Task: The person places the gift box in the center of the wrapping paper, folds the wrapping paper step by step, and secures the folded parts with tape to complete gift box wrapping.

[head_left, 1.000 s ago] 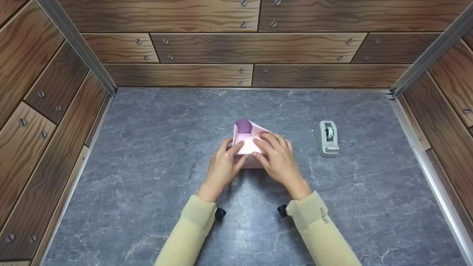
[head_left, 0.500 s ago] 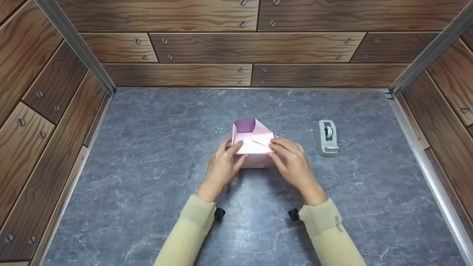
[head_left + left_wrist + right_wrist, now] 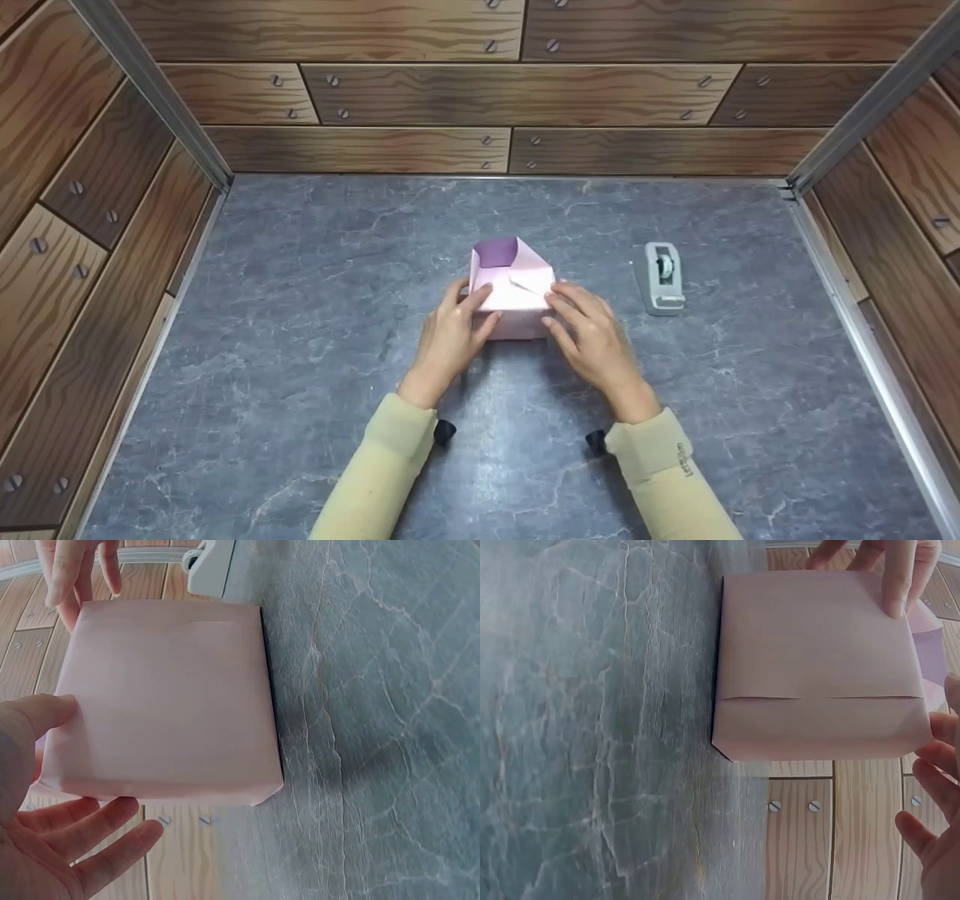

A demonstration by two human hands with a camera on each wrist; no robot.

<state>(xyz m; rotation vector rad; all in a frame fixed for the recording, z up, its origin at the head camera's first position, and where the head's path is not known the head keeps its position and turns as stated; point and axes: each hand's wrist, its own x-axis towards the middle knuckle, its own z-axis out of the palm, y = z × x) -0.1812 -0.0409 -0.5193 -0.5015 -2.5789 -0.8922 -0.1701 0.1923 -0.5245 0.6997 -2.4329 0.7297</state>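
Note:
A box wrapped in pink paper (image 3: pixel 514 324) stands on the grey table. On its top the paper is folded into a pointed flap (image 3: pixel 531 276), and a purple-sided piece (image 3: pixel 496 253) stands up at the back left. My left hand (image 3: pixel 448 337) grips the box's left side; in the left wrist view its thumb (image 3: pixel 56 711) presses the near face, with several fingers stretched beside the box. My right hand (image 3: pixel 596 337) touches the top right edge with its fingertips. In the right wrist view its other fingers (image 3: pixel 934 784) extend away from the paper.
A grey tape dispenser (image 3: pixel 664 279) with a roll of tape stands to the right of the box. Wood-patterned walls (image 3: pixel 420 150) with metal edging enclose the table (image 3: pixel 315 300) at the back and both sides.
My right hand has moved off the top of the box to its right edge, baring the folded flap. The left hand has stayed in its place on the box.

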